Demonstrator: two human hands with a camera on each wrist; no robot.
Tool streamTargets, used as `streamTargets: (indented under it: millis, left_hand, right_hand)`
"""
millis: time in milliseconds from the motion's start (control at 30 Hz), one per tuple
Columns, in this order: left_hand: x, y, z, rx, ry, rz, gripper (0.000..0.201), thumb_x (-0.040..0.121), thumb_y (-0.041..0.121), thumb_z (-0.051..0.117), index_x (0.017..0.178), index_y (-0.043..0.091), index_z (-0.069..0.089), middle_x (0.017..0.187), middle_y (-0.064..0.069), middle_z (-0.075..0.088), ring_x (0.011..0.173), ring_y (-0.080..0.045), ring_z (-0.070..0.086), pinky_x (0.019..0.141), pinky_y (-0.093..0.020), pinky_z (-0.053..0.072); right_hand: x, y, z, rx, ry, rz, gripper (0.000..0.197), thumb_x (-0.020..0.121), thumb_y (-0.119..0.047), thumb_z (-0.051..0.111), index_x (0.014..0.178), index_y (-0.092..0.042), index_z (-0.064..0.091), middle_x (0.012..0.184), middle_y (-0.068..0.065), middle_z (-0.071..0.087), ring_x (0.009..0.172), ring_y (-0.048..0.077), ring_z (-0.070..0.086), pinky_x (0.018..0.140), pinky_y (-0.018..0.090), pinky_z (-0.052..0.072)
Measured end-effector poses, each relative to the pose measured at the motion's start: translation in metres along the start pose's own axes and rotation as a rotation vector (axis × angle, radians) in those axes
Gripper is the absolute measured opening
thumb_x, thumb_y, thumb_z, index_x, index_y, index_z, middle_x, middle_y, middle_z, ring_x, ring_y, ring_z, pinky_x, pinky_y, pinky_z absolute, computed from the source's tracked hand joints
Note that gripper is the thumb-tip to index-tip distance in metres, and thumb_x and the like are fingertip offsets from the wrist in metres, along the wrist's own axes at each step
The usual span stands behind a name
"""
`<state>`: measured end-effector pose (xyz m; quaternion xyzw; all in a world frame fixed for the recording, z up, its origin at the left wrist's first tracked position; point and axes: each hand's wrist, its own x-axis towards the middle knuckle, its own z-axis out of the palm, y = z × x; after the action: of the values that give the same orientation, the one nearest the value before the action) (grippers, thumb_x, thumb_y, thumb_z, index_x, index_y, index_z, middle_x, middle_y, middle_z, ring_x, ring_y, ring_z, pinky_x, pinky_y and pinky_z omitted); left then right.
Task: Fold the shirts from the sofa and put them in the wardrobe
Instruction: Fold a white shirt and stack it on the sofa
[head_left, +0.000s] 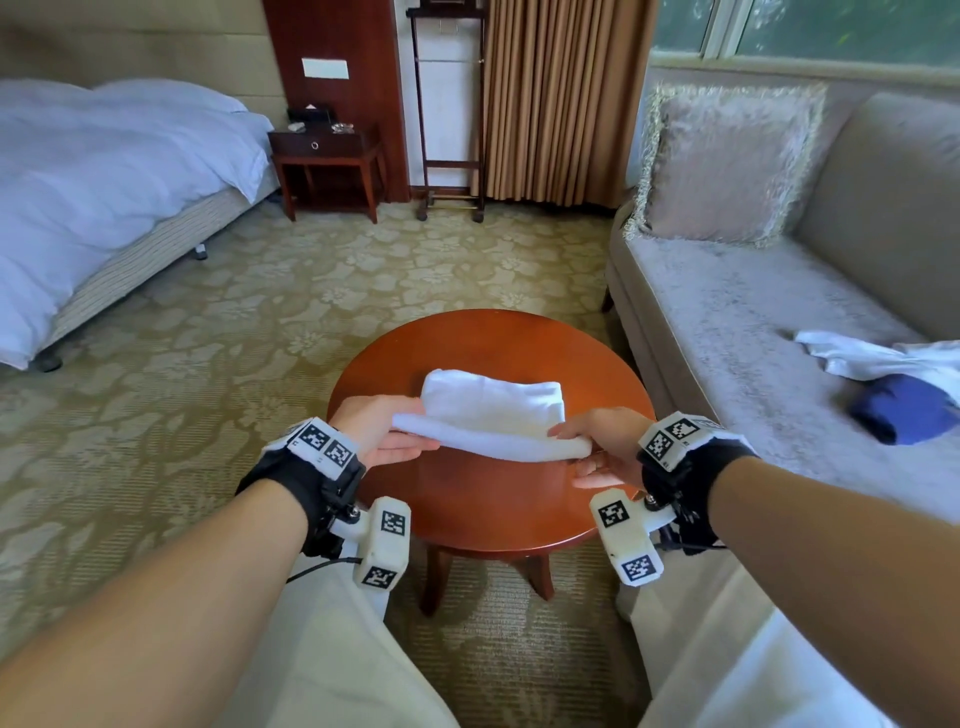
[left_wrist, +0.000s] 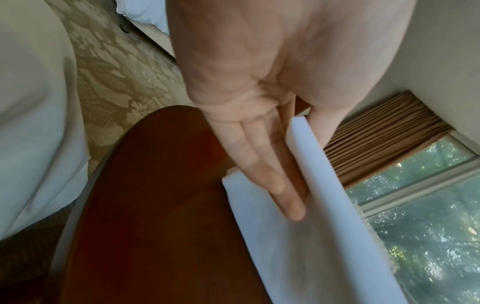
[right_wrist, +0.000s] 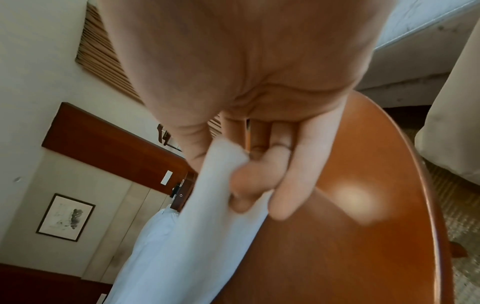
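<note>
You have a plain white shirt (head_left: 493, 405) on a glossy reddish-brown table (head_left: 488, 499). The carpet (head_left: 291, 291) beneath is olive-gold with a pale floral pattern. On the grey-beige sofa (head_left: 727, 312) lie a white garment (head_left: 862, 356) and a navy one (head_left: 901, 408).

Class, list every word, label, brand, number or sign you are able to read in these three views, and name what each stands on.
None can be read.
Wrist bands: black-and-white square code patterns only, no letters.
White wall plate: blank at this size.
Framed picture: a dark sketch, any writing too blurred.
White shirt: no label showing.
</note>
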<state>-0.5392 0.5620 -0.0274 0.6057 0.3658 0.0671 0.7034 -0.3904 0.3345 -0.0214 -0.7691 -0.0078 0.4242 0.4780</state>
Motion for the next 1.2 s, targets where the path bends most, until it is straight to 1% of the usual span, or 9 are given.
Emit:
streamTargets:
  millis: [100,267,400,500,600,733,867,967,1200]
  left_hand:
    - [0.002,-0.001,-0.005,-0.095,-0.044,0.004,0.028,0.094,0.019,0.053,0.113,0.0,0.059,0.102,-0.02,0.073,0.089,-0.033,0.073,0.078,-0.039,0.056]
    - [0.006,-0.006,-0.013,-0.056,-0.114,0.024,0.031,0.087,-0.008,0.049,0.117,-0.002,0.055,0.112,-0.019,0.071,0.101,-0.025,0.071,0.093,-0.037,0.052]
    - [0.013,-0.009,-0.014,0.21,-0.103,0.101,0.022,0.085,0.007,0.072,0.106,0.013,0.072,0.101,-0.003,0.076,0.099,-0.014,0.071,0.094,-0.032,0.051]
    - [0.026,-0.012,-0.014,0.34,0.016,0.184,0.006,0.083,0.021,0.076,0.089,0.024,0.076,0.082,0.008,0.076,0.081,-0.013,0.064,0.072,-0.025,0.046]
    - [0.036,-0.013,-0.012,0.31,0.109,0.252,0.005,0.082,0.022,0.077,0.079,0.024,0.074,0.057,0.02,0.066,0.067,-0.006,0.056,0.063,-0.019,0.04]
    - [0.053,-0.016,-0.012,0.275,0.076,0.284,0.005,0.084,0.022,0.076,0.087,0.025,0.078,0.089,0.015,0.075,0.093,-0.002,0.066,0.09,-0.027,0.048]
    - [0.071,-0.016,-0.007,0.272,0.097,0.312,0.009,0.088,0.026,0.072,0.092,0.019,0.076,0.095,0.0,0.076,0.097,-0.022,0.07,0.094,-0.044,0.054]
    - [0.085,-0.015,-0.002,0.344,0.105,0.341,0.017,0.091,0.029,0.067,0.089,0.012,0.071,0.088,-0.013,0.074,0.085,-0.034,0.07,0.081,-0.051,0.058]
    - [0.127,-0.013,0.01,0.591,0.228,0.322,0.033,0.092,0.034,0.064,0.08,0.003,0.065,0.063,-0.002,0.049,0.058,-0.018,0.043,0.055,-0.028,0.032]
  right_hand:
    - [-0.006,0.003,-0.008,0.027,-0.116,-0.01,0.038,0.081,-0.011,0.062,0.119,-0.008,0.059,0.092,0.009,0.073,0.076,0.023,0.072,0.066,0.031,0.056]
    - [-0.006,0.004,-0.013,-0.119,-0.152,-0.108,0.047,0.081,0.011,0.061,0.122,-0.012,0.063,0.111,0.003,0.073,0.102,0.017,0.069,0.075,0.027,0.054]
    - [0.003,0.0,-0.009,-0.149,-0.052,-0.126,0.024,0.091,-0.012,0.066,0.115,-0.012,0.062,0.095,0.005,0.076,0.082,0.015,0.073,0.068,0.024,0.052]
    - [0.018,-0.001,-0.01,-0.205,0.082,-0.165,0.02,0.085,-0.027,0.073,0.1,-0.013,0.068,0.079,0.006,0.066,0.063,0.016,0.062,0.067,0.027,0.048]
    - [0.03,-0.003,-0.013,-0.312,0.212,-0.192,0.033,0.079,-0.042,0.075,0.104,-0.021,0.071,0.095,0.005,0.066,0.09,0.023,0.062,0.091,0.041,0.051]
    - [0.048,-0.005,-0.013,-0.221,0.22,-0.218,0.058,0.069,-0.048,0.077,0.118,-0.018,0.069,0.118,0.004,0.066,0.113,0.028,0.059,0.103,0.049,0.044]
    - [0.066,-0.006,-0.008,-0.134,0.238,-0.26,0.018,0.085,-0.036,0.071,0.087,-0.018,0.072,0.095,0.003,0.072,0.094,0.023,0.067,0.092,0.042,0.052]
    - [0.073,-0.008,-0.003,-0.249,0.268,-0.262,0.029,0.095,-0.036,0.057,0.077,-0.015,0.064,0.07,-0.002,0.059,0.063,0.015,0.054,0.059,0.027,0.043]
    - [0.104,-0.013,0.003,-0.434,0.376,-0.154,0.039,0.096,-0.039,0.047,0.065,-0.015,0.046,0.064,0.001,0.044,0.057,0.02,0.041,0.055,0.027,0.032]
